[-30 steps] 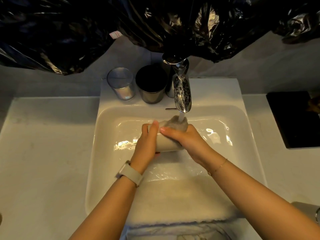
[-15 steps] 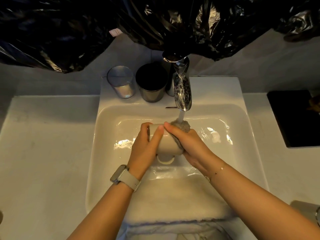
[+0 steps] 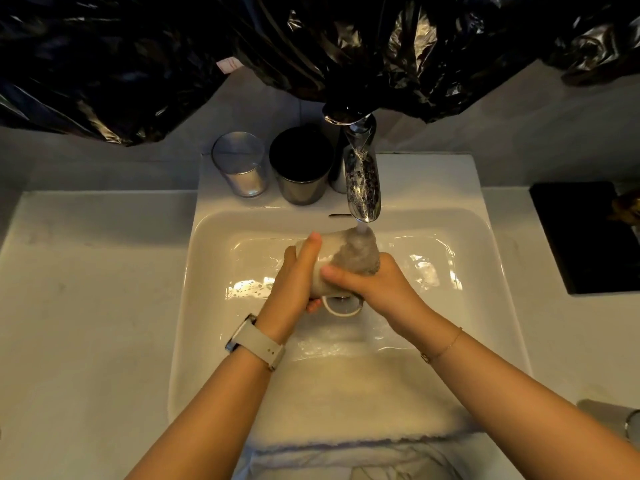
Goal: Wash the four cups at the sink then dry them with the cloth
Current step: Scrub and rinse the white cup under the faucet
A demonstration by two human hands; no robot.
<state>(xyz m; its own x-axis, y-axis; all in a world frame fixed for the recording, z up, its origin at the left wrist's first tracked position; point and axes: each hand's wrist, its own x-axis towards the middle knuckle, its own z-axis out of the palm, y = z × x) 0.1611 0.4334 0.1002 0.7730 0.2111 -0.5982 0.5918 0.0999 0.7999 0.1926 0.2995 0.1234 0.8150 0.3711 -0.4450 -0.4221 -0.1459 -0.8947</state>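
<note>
Evidently you clamped your left hand (image 3: 294, 282) round the mug (image 3: 325, 268) under the tap (image 3: 362, 181), steadying it, while your right hand (image 3: 374, 289) pressed what looked like a sponge (image 3: 356, 252) against it.

Crumpled black plastic sheeting (image 3: 138, 64) hangs over a pale wall (image 3: 502, 133) behind the white tabletop (image 3: 86, 306), under dim, warm light.

Mug (image 3: 323, 271): body largely covered by the left hand (image 3: 294, 282) and right hand (image 3: 377, 289), its mouth hidden under the grey sponge (image 3: 358, 252), only the handle loop showing below. Tap (image 3: 362, 178): base concealed behind the dark cup (image 3: 301, 168), top lost under the black plastic sheeting (image 3: 311, 46). Cut by the frame: dark tray (image 3: 581, 237) at the right edge, an unidentifiable metallic item (image 3: 632, 424) at lower right on the worktop (image 3: 86, 323), and the white cloth (image 3: 346, 455) at the bottom.
</note>
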